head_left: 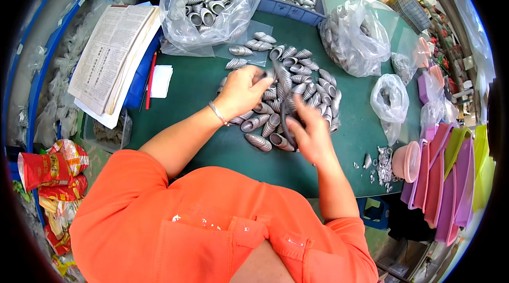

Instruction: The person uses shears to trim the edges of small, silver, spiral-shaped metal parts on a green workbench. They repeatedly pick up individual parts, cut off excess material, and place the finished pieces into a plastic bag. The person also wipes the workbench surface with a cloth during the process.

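My left hand (241,90) is over the left part of a heap of grey spiral-ribbed metal tubes (324,88). Its fingers are pinched on what looks like one of these tubes (269,74), partly hidden by the fingers. My right hand (312,130), blurred by motion, is closed on a long dark strip-like tool (287,104). That tool runs up from the right hand toward the left fingertips; its exact kind is not clear. Several tubes lie around and beneath both hands on the green table (201,142).
Behind the heap stand an open plastic bag of tubes (212,44) and a blue bin (291,8) of small metal parts. Bagged tubes (352,39) and a pink cup (406,161) beside small metal pieces (386,165) are at right. An open book (114,52) lies at left.
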A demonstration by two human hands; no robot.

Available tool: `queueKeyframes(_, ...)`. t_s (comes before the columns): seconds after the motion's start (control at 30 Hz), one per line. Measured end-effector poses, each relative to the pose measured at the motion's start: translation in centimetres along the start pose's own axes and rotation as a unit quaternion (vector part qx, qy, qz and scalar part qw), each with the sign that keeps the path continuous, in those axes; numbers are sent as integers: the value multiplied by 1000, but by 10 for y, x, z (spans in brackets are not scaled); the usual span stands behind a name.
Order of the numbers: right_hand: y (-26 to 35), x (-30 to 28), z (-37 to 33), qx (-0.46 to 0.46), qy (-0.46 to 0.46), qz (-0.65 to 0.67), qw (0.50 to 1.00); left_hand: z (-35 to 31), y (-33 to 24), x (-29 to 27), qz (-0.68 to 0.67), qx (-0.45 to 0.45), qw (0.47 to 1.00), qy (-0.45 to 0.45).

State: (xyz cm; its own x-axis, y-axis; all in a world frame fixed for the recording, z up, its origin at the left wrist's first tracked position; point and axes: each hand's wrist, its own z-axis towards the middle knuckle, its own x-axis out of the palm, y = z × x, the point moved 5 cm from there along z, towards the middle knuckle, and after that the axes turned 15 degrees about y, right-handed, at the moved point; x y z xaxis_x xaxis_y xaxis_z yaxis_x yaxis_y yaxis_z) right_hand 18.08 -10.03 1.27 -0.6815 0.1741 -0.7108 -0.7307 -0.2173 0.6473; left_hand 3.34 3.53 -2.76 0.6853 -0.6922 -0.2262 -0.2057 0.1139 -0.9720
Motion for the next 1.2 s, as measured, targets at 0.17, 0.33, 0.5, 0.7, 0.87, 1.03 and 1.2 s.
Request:
queueKeyframes(0.17, -5, -17, -3, 90, -71, 125, 986, -2, 22, -9, 65, -6, 997, -30)
queueKeyframes(0.33, -16, 12, 2, 158, 124, 13, 979, 0, -7, -2, 73, 52, 996, -4)
queueKeyframes(0.5, 10, -19, -7, 44, -78, 83, 992, -6, 11, -7, 72, 49, 995, -40)
queueKeyframes(0.7, -28, 18, -29, 199, 61, 164, 964, -15, -4, 2, -18, 21, 999, 29)
queueKeyframes(0.87, -28, 4, -20, 167, -49, 332, 927, -1, 22, -5, 127, 115, 985, 28)
queueKeyframes(1.03, -23, 15, -33, 193, -25, 386, 902, 1, 18, -5, 195, 56, 979, -4)
queueKeyframes(1.2, -28, 21, -42, 193, -21, 355, 915, 7, 14, -8, 282, 55, 958, -4)
